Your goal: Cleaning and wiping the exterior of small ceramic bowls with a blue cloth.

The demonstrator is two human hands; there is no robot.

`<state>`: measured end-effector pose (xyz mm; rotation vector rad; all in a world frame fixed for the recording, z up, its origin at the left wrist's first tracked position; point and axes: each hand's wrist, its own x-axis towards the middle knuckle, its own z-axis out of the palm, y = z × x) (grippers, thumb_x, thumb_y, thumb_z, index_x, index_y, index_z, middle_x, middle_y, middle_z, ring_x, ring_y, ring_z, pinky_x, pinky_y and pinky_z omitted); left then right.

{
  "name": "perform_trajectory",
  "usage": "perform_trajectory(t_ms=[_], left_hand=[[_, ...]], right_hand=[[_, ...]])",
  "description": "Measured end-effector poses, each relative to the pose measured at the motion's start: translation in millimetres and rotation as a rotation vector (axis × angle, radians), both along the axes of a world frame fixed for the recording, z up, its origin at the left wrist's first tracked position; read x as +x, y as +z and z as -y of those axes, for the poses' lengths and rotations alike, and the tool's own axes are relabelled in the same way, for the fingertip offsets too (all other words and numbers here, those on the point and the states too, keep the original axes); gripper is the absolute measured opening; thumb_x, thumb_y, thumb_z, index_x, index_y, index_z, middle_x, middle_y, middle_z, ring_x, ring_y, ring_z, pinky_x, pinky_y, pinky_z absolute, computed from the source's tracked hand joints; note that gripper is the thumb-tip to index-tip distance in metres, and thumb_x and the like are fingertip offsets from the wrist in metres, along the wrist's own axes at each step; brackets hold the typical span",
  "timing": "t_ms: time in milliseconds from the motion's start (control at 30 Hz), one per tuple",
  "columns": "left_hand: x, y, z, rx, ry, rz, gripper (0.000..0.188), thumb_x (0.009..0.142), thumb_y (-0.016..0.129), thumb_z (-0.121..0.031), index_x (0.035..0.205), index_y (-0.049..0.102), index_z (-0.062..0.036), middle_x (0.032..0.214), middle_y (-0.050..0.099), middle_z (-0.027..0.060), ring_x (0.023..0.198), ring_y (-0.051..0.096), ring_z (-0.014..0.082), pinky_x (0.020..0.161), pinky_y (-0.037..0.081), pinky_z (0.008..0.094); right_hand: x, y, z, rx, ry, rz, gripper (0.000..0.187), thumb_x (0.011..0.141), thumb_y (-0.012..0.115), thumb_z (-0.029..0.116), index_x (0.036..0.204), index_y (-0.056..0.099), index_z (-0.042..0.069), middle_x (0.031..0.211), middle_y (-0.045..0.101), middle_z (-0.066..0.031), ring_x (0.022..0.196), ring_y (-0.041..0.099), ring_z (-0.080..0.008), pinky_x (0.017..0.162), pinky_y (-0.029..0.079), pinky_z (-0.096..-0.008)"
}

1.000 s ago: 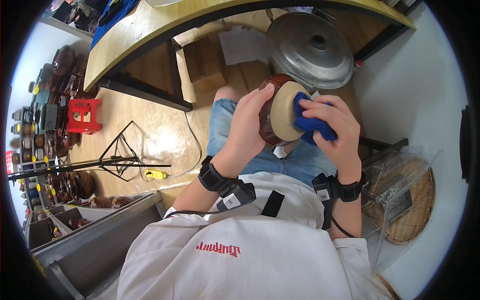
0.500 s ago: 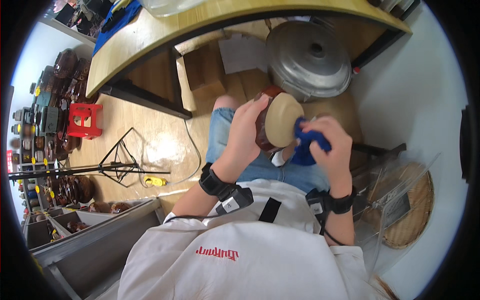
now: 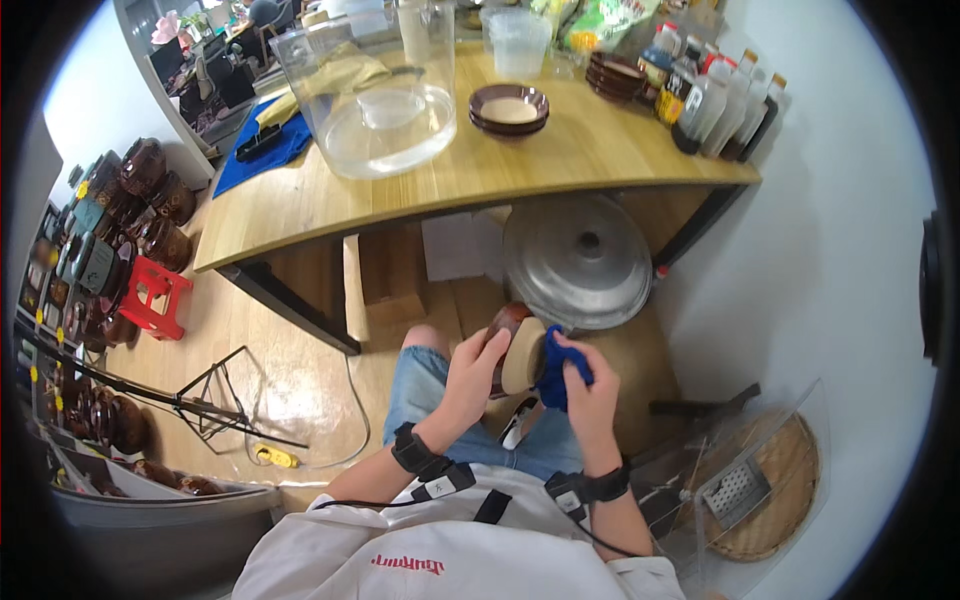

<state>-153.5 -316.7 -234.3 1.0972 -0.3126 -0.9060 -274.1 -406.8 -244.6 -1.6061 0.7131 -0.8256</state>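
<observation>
- Our left hand (image 3: 470,372) grips the brown ceramic jar (image 3: 508,345) sideways over our lap; it could slip and break on the wooden floor (image 3: 300,375).
- Our right hand (image 3: 592,385), closed on the blue cloth (image 3: 560,365), presses the jar's pale base; hard rubbing may twist it loose.

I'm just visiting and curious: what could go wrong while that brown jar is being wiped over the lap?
The left hand alone holds the glossy brown ceramic jar tilted above the knees; it might slip and drop onto the wooden floor. The right hand pressing the blue cloth against its base could push it loose.
</observation>
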Motion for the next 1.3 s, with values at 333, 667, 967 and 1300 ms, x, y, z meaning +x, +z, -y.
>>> perform_trajectory(t_ms=[333, 667, 967, 1300], left_hand=[[14, 27, 12, -0.033, -0.024, 0.134, 0.028, 0.09, 0.048, -0.023, 0.099, 0.056, 0.002, 0.082, 0.058, 0.0008, 0.071, 0.052, 0.0052, 0.062, 0.043, 0.0207], [34, 74, 23, 0.076, -0.25, 1.226, 0.021, 0.075, 0.062, -0.01, 0.096, 0.062, -0.0041, 0.087, 0.061, 0.008, 0.074, 0.054, 0.0176, 0.075, 0.041, 0.0276], [58, 85, 47, -0.171, -0.095, 1.768, 0.019, 0.069, 0.064, -0.009, 0.087, 0.063, -0.0109, 0.087, 0.054, 0.0056, 0.092, 0.049, 0.0239, 0.088, 0.033, 0.0376], [158, 81, 108, 0.057, 0.187, 1.432, 0.03, 0.074, 0.058, -0.003, 0.104, 0.054, -0.0045, 0.097, 0.05, 0.0126, 0.086, 0.051, 0.0293, 0.078, 0.043, 0.0334]], right_hand=[[3, 39, -12, -0.017, 0.016, 0.058, 0.019, 0.075, 0.047, -0.001, 0.089, 0.06, -0.001, 0.08, 0.061, -0.0067, 0.075, 0.054, -0.0105, 0.07, 0.043, -0.0233], [-11, 83, 45, -0.228, 0.214, -0.05, 0.042, 0.072, 0.059, 0.007, 0.113, 0.051, 0.005, 0.078, 0.062, -0.0105, 0.073, 0.06, -0.0166, 0.07, 0.045, -0.0253], [19, 86, 72, -0.543, 0.072, -0.174, 0.022, 0.068, 0.069, 0.011, 0.085, 0.059, 0.002, 0.08, 0.061, -0.0138, 0.073, 0.06, -0.0276, 0.066, 0.046, -0.0311], [71, 78, 166, -0.487, -0.269, -0.17, 0.02, 0.069, 0.068, 0.011, 0.085, 0.061, 0.001, 0.077, 0.063, -0.0123, 0.073, 0.061, -0.0208, 0.069, 0.045, -0.0271]])
